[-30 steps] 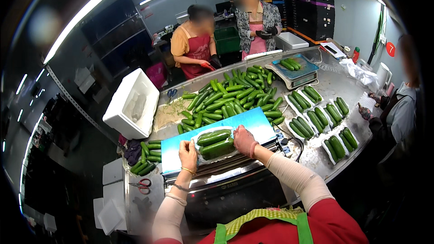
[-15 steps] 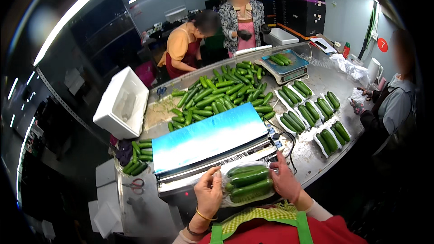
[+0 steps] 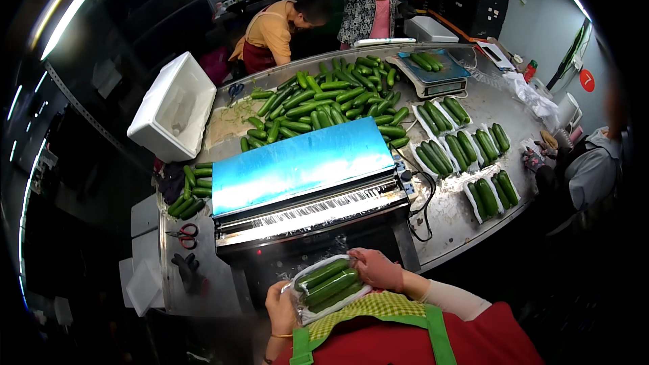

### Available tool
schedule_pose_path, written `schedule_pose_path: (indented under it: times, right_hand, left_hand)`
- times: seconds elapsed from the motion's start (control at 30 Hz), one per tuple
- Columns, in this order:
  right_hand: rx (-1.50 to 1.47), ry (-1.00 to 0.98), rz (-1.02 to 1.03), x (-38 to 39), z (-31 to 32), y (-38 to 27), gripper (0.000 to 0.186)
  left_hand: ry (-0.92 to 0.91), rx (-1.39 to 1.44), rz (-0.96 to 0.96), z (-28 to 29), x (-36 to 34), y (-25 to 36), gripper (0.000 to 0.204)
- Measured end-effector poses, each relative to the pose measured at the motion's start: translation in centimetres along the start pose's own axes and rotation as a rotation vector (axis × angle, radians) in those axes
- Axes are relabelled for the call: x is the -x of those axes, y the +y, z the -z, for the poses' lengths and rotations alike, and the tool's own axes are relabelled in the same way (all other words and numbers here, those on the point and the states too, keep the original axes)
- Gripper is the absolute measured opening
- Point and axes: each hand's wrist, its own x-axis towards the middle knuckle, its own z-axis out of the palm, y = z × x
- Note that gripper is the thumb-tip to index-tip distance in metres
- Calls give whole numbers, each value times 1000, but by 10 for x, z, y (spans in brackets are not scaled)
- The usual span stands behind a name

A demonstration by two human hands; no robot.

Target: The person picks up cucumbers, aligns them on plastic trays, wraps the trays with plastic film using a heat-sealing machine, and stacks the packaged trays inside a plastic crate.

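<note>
Close to my body, a film-wrapped pack of cucumbers (image 3: 329, 284) on a white foam tray is held at a tilt between my two hands. My left hand (image 3: 280, 309) grips its left end, fingers partly hidden behind the pack. On the far right corner, my right hand (image 3: 378, 270) pinches the tray edge and the clear film, which sticks up loosely along the far side. Just beyond the pack stands a film-wrapping machine (image 3: 304, 162) with a shiny blue top and a dark front plate.
Loose cucumbers (image 3: 318, 105) are heaped behind the machine. Packed cucumber trays (image 3: 460, 152) lie to the right, near a scale (image 3: 433, 76). A foam box (image 3: 172, 108), scissors (image 3: 186, 235) and a dark glove (image 3: 189, 274) are at left. Co-workers stand across the table and at right.
The pack has come nearer my body and slightly left, now tilted, uncovering the machine's front plate. My view has shifted. A co-worker across the table has raised an arm.
</note>
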Motion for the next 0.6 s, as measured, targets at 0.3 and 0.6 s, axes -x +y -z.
schedule_pose_path:
  times: [0.3,0.6]
  right_hand:
    - [90,-415,18,-34,-4,-49,36]
    - [333,-492,208,-36,10,-79,34]
  left_hand:
    - [-591,-331,14,32,5,57,50]
    - [-906,-954,-163,-43,-20,63,92]
